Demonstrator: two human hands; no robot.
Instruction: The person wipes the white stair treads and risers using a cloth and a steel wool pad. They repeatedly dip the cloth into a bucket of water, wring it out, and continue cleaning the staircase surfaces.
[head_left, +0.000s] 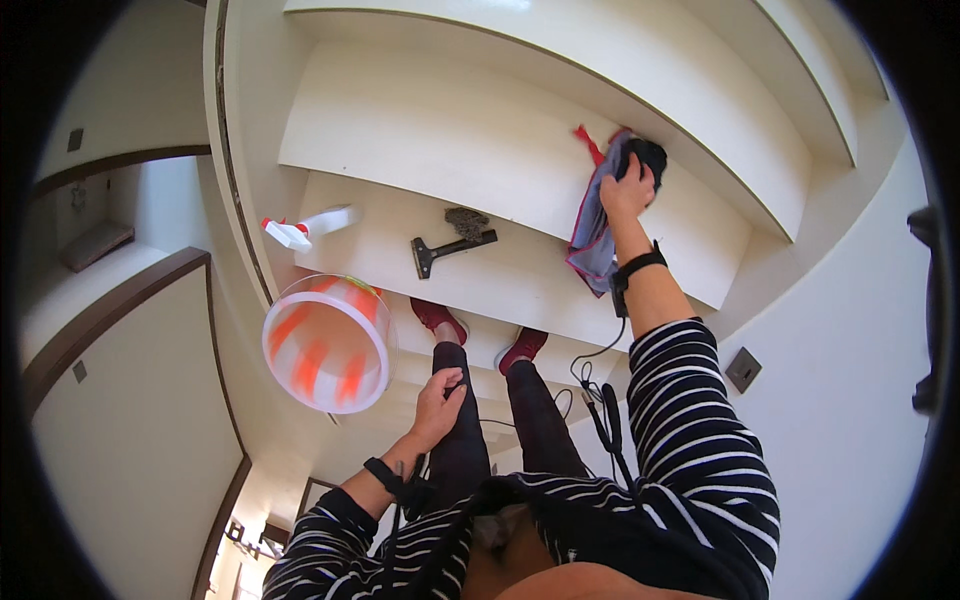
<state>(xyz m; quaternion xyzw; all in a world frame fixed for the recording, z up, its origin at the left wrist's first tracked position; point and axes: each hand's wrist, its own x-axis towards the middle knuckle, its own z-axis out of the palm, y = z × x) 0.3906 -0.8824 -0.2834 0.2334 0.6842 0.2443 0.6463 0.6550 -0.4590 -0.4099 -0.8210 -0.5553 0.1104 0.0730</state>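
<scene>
My right hand (628, 187) grips a grey cloth with red edging (596, 225) together with a black cloth (651, 159), on the right part of a white stair tread (450, 127). The grey cloth hangs over the tread's edge. My left hand (440, 405) is empty over my left leg, its fingers loosely apart. On the step below lie a black-handled scraper (450, 249), a metal scouring pad (466, 223) touching or close to its handle, and a white spray bottle with red parts (307, 227).
An orange-and-white striped bucket (326, 349) stands at the left, near the spray bottle. More white steps rise ahead. A cable (592, 375) hangs by my right arm. A wall with a switch plate (743, 370) borders the right side. My red shoes (523, 349) stand on a lower step.
</scene>
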